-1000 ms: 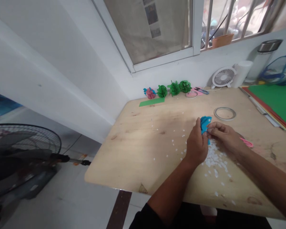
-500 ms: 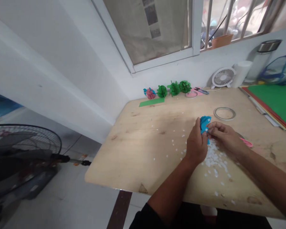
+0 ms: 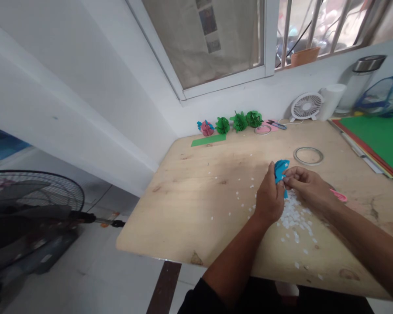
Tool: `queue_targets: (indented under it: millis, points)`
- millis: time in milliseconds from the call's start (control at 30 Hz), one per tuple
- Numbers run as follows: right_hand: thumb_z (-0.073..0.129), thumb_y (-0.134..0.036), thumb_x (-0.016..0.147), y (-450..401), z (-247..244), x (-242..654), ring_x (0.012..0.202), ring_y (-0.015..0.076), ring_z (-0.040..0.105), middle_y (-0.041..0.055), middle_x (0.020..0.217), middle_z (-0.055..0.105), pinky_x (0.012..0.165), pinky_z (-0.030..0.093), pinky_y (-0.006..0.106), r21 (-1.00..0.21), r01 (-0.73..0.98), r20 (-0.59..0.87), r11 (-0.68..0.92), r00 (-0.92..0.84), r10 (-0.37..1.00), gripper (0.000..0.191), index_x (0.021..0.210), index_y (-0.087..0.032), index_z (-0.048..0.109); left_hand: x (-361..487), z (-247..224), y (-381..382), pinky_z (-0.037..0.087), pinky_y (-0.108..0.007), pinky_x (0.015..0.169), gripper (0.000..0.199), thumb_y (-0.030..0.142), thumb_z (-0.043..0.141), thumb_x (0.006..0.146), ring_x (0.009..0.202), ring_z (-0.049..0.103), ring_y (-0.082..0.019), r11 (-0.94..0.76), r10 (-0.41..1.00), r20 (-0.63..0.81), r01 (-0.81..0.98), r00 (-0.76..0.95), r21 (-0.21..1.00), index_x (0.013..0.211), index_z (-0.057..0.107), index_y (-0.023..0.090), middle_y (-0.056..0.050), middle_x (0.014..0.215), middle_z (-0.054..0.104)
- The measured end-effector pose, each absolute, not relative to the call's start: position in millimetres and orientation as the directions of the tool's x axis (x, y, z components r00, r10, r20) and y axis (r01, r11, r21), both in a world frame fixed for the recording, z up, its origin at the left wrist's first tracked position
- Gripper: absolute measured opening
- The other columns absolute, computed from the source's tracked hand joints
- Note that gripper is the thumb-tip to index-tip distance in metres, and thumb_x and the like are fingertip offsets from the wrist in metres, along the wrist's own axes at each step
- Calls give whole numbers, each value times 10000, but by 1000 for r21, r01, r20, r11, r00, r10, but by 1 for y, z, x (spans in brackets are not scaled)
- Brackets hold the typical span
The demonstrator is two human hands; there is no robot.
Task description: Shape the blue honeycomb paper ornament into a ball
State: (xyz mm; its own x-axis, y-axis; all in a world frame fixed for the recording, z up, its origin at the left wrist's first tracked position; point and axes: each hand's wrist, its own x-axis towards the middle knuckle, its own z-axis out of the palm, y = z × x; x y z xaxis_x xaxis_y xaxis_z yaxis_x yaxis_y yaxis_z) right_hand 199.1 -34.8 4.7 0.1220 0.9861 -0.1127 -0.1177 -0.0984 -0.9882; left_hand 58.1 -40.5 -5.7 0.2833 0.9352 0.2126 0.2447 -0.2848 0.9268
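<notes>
A folded blue paper piece (image 3: 281, 169) with small white squares on it is held upright in my left hand (image 3: 269, 198), thumb on the near side and fingers behind. My right hand (image 3: 306, 185) meets it from the right, thumb and forefinger pinched together at a white square on its edge. What lies between those fingertips is too small to make out. Below both hands, a heap of small white paper bits (image 3: 294, 213) is spread on the wooden table (image 3: 183, 209). Pink-handled scissors (image 3: 339, 195) show partly from behind my right forearm.
A tape ring (image 3: 308, 155) lies beyond my right hand. Along the wall stand green paper flowers (image 3: 239, 121), a pink and blue one (image 3: 206, 127) and a small white fan (image 3: 307, 106). Coloured paper sheets (image 3: 380, 135) are stacked at right. A floor fan (image 3: 36, 218) stands left.
The fingertips of my right hand have shifted slightly left, over the white square on the blue paper. My left hand and the blue paper have barely moved.
</notes>
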Motion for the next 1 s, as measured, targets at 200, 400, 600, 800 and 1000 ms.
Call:
queue_targets:
  millis: [200, 400, 600, 800, 1000]
  points:
    - [884, -431, 540, -35, 10, 198, 578, 127, 550, -18, 622, 633, 557, 448, 261, -993, -87, -87, -79, 104, 991, 358, 730, -225, 660, 58, -3, -40, 315, -465, 1228, 609, 288, 409, 986, 1497, 369, -257, -262, 943, 193, 246, 272, 933, 1574, 280, 194, -126, 1623, 368]
    - [826, -482, 597, -34, 19, 205, 580, 140, 551, 5, 605, 635, 572, 462, 284, -999, 13, -26, -29, 212, 977, 307, 670, -225, 673, 58, 3, -43, 347, -422, 1205, 614, 285, 403, 975, 1468, 415, -263, -252, 943, 160, 310, 292, 917, 1565, 307, 140, -149, 1594, 413]
    - [858, -531, 566, -32, 21, 208, 631, 156, 584, 13, 672, 666, 601, 498, 295, -1000, 16, 26, 23, 286, 958, 409, 796, -235, 693, 58, 3, -43, 412, -453, 1147, 608, 305, 421, 972, 1379, 518, -291, -240, 942, 133, 344, 308, 908, 1560, 332, 178, -137, 1540, 496]
    - [867, -535, 577, -32, 21, 211, 584, 142, 563, -35, 559, 572, 587, 492, 283, -999, 28, 44, 38, 266, 963, 430, 855, -244, 715, 57, 6, -44, 452, -460, 1099, 603, 324, 408, 974, 1278, 594, -295, -236, 934, 104, 370, 343, 898, 1556, 342, 185, -144, 1446, 586]
    - [870, -543, 579, -30, 18, 213, 546, 127, 542, -30, 560, 592, 537, 455, 268, -999, 32, 34, 28, 220, 975, 419, 836, -236, 744, 56, 6, -44, 494, -430, 1046, 583, 312, 412, 966, 1186, 641, -275, -261, 921, 125, 347, 369, 901, 1542, 366, 228, -113, 1344, 659]
